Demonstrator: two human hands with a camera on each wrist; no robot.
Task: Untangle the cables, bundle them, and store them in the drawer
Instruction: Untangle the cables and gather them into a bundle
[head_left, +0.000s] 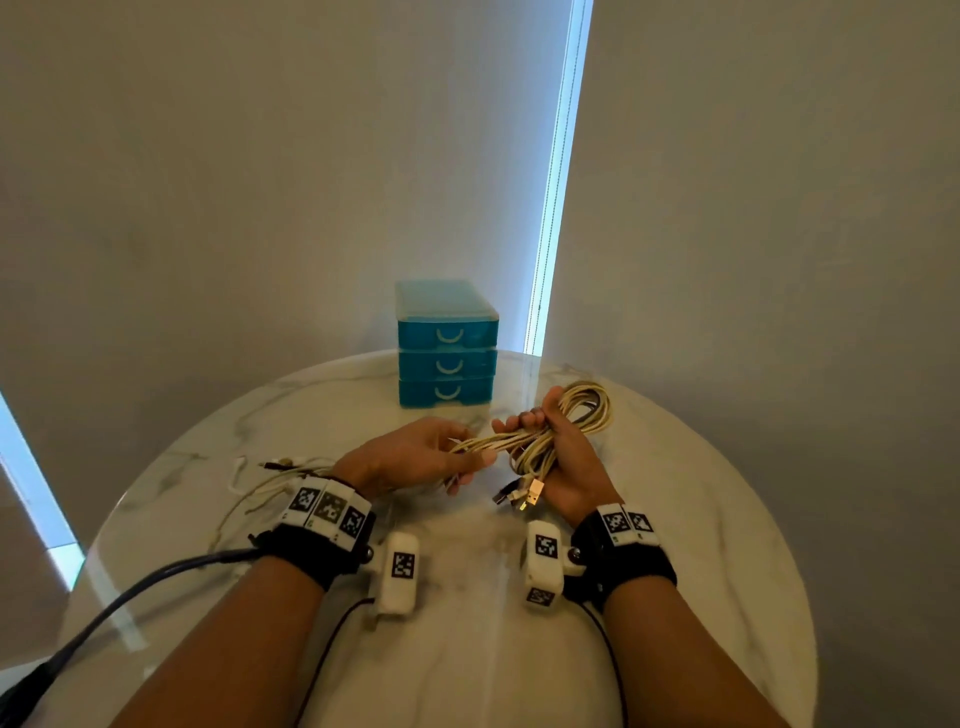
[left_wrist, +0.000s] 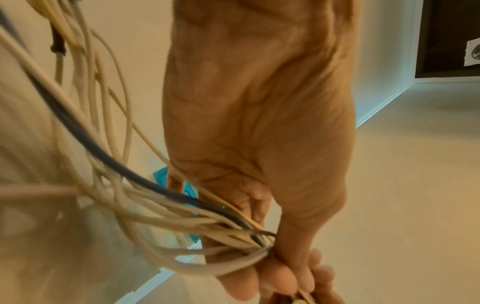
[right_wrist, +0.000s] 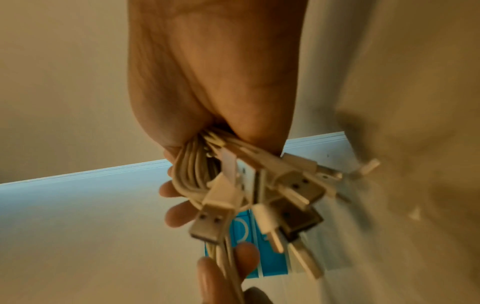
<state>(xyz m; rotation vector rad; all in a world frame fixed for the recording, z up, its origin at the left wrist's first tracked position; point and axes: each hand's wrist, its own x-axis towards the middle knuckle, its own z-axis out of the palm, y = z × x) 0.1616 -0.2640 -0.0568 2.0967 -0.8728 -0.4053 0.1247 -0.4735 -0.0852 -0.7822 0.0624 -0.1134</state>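
A bunch of cream cables (head_left: 566, 423) with one dark strand is held above the round marble table (head_left: 701, 519). My right hand (head_left: 558, 457) grips the looped bundle in a fist; its USB plugs (head_left: 524, 496) hang out below the palm, and those USB plugs (right_wrist: 259, 197) fill the right wrist view. My left hand (head_left: 441, 457) pinches the loose cable strands (head_left: 483, 446) just left of it. In the left wrist view the cable strands (left_wrist: 161, 209) fan from the fingers (left_wrist: 298, 279). Their tails (head_left: 270, 480) trail over the table to the left. A blue three-drawer box (head_left: 447, 345) stands behind, all drawers closed.
A dark cord (head_left: 130, 587) runs from my left wrist off the table's left edge. The wall rises right behind the drawer box. Bare tabletop lies in front of my hands and to the right.
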